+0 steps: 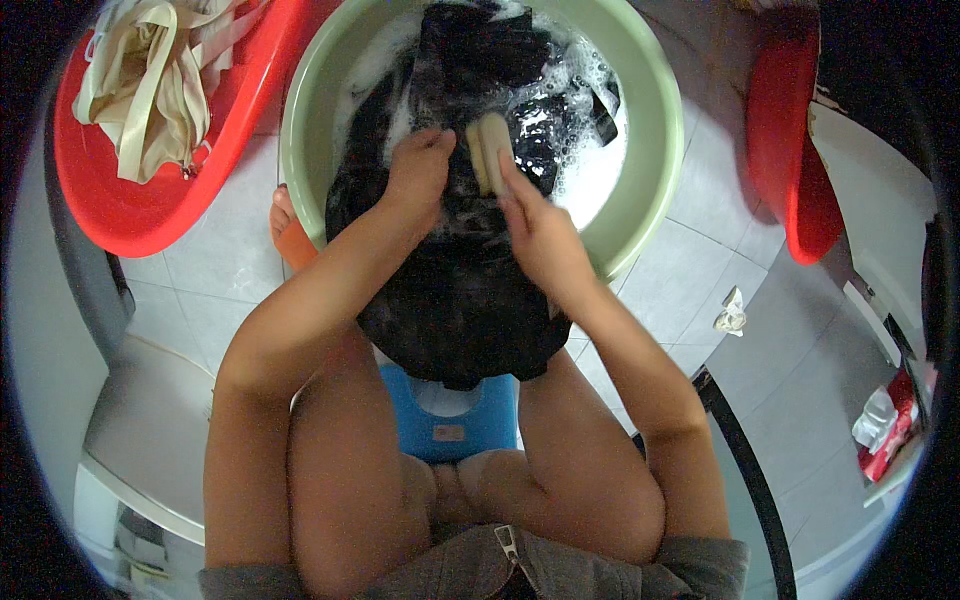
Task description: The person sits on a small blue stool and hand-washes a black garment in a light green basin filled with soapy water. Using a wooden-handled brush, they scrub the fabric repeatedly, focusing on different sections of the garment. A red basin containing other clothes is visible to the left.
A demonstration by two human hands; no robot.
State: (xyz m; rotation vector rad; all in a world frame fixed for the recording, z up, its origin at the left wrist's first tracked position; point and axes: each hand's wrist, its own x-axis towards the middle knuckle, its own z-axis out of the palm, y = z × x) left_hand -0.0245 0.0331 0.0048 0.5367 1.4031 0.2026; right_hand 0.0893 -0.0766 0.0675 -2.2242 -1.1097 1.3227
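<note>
Clasping the brush (492,145) near its lower end, the right hand (548,240) is over wet black cloth (440,300), likely heavy, slippery, best bunched; the left hand (417,172) curls its fingers, grip unclear

Left red basin (140,228): far left, on the floor.
Cream fabric (160,95): heaped inside the left red basin; pale straps on top.
Right red basin (785,140): far right; only one side in view.
Floor tiles (205,270): pale grey, straight joints.
Crumpled white scrap (732,315): right, on the floor tiles, nearer than the right red basin; material unclear.
Red-and-white packet (886,425): right, nearer than the scrap.
Black curved strip (748,470): near right.
</note>
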